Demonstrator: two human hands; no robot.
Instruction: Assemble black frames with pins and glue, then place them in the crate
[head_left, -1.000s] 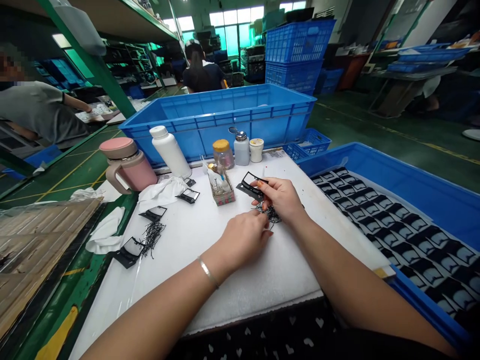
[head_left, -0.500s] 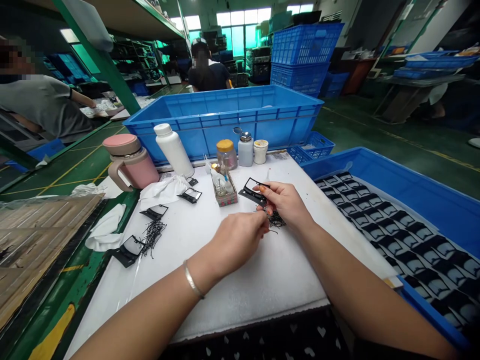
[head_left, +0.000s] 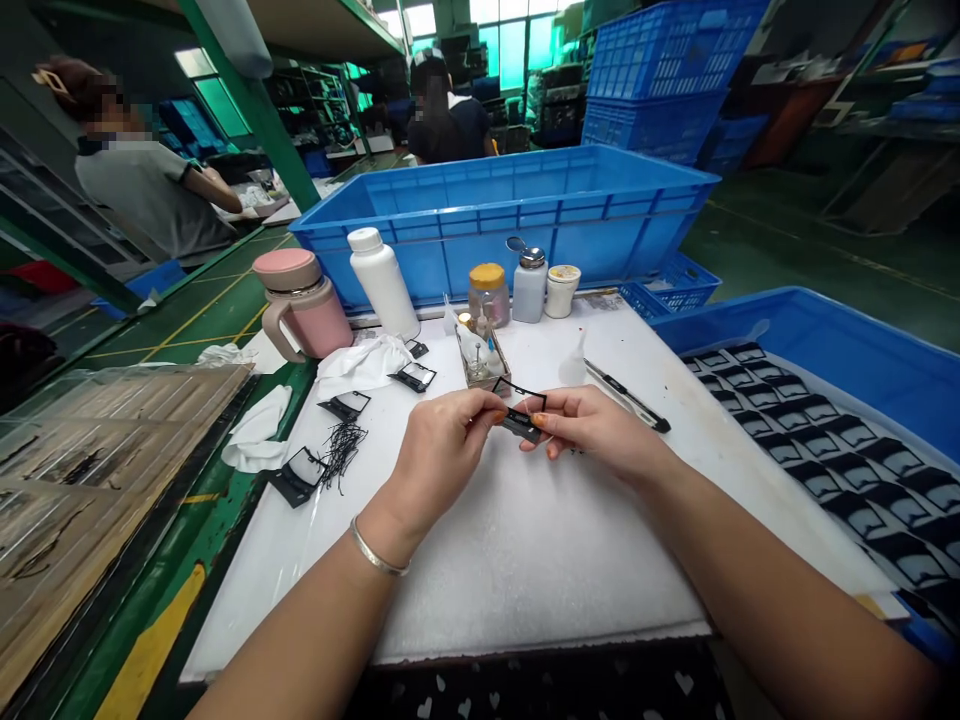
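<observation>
A small black plastic frame [head_left: 519, 424] with an open window is held up above the white work board [head_left: 525, 560]. My right hand [head_left: 600, 425] pinches its right end between thumb and fingers. Closed at the frame's left end is my left hand [head_left: 442, 440], thumb and forefinger pressed on it; whether a thin black strip is also in that pinch cannot be seen. To the left lie similar black frames [head_left: 296, 477] and a pile of thin black strips [head_left: 343, 455]. A utility knife [head_left: 626, 395] rests just beyond my right hand.
Behind the hands stand a small parts box [head_left: 484, 365], a yellow-lidded jar [head_left: 489, 295], a pump bottle [head_left: 529, 290], a white bottle [head_left: 384, 285] and a pink mug [head_left: 304, 310]. A blue bin [head_left: 847, 325] at right holds rows of black-edged pieces. Two other people sit farther off.
My left hand has moved up from below the right hand to the frame's left end. The frame has turned and come nearer. The utility knife now shows; the view has shifted.
</observation>
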